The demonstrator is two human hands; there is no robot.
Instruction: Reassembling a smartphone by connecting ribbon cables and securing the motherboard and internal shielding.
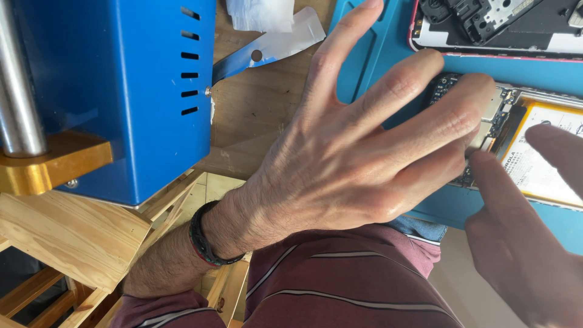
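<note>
So the left hand point(358, 152) fills most of the middle of the frame, back of the hand up, fingers point(419, 82) spread wide and reaching toward the upper right. The fingertips come down on the near end of an opened phone point(516, 130) lying at the right of the frame on a blue mat point(376, 54); the hand isn't pinching anything, it just rests flat on the circuit board end. The phone's back is off, so you can see a board on its left end and a pale battery point(543, 164) with an orange edge beside it. The right hand point(522, 243) comes in from the lower right with the index finger point(492, 176) stretched out, its tip touching the lower edge of the phone right by the left hand's little finger. Another finger of that hand hovers blurry over the battery; the rest of the hand runs out of frame, so I can't tell how those fingers sit. In the upper right corner there's a second phone point(498, 24) with a pink rim, also opened. A blue metal box point(121, 91) with vent slots takes the upper left, with a steel rod point(18, 79) and a brass-coloured block point(48, 167) on it, sitting over wood slats point(67, 243). There's a black wristband point(203, 240) on the left wrist, and a bit of wooden tabletop point(255, 109) shows between the box and the mat.
</note>
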